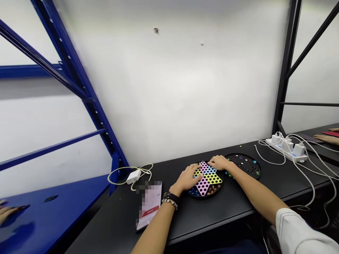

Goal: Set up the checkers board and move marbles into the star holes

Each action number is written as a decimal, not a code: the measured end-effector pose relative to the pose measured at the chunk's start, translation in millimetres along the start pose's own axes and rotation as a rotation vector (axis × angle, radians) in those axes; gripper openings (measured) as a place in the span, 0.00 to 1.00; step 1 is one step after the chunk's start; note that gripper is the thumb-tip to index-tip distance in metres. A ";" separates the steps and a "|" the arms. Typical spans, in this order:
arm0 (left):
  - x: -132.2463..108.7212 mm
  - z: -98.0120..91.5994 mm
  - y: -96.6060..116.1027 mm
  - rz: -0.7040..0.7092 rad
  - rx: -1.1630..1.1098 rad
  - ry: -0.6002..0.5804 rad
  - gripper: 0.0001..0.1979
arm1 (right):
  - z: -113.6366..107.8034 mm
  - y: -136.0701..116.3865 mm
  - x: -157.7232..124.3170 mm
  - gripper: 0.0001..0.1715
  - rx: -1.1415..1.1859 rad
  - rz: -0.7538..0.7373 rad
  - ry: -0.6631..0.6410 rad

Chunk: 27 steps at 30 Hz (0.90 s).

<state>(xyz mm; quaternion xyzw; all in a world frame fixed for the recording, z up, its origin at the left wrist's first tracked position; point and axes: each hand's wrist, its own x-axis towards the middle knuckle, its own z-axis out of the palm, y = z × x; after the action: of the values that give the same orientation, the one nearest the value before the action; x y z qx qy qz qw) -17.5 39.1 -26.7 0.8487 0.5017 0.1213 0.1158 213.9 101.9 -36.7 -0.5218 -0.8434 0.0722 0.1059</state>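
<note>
A round Chinese checkers board (209, 178) with a pink, yellow and blue star of holes lies on the black table (233, 204). My left hand (188, 177) rests on the board's left side, fingers spread flat. At the board's upper right edge my right hand (219, 162) lies with its fingers curled down; what is under them is hidden. Coloured marbles sit in the rim tray along the board's lower edge. A second round black tray (246, 164) with a few marbles lies just right of my right hand.
A phone (150, 206) lies left of my left wrist, with a white charger and coiled cable (134, 175) behind it. A power strip (287, 148) with plugs and trailing cables sits at the right. Other people's hands show at far right (328, 138) and far left (6, 211). Blue shelving stands left.
</note>
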 end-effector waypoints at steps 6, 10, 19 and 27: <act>0.7 2.4 -2.2 0.002 -0.004 0.020 0.28 | 1.3 -1.6 -3.0 0.36 0.069 0.038 0.024; 0.5 2.3 -2.5 0.007 0.003 0.022 0.28 | 0.3 0.9 -2.7 0.39 0.147 0.069 0.106; 0.9 3.3 1.0 0.007 -0.023 0.037 0.26 | -28.1 50.8 -14.8 0.35 0.076 0.414 0.298; 0.8 -1.9 9.9 -0.105 0.075 0.209 0.21 | -27.2 56.9 -20.4 0.26 0.018 0.409 0.233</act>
<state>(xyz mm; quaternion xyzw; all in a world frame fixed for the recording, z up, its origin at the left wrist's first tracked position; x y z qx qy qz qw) -9.6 35.3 -21.7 0.8076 0.5591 0.1839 0.0372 278.9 109.2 -25.6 -0.6856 -0.7016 0.0390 0.1903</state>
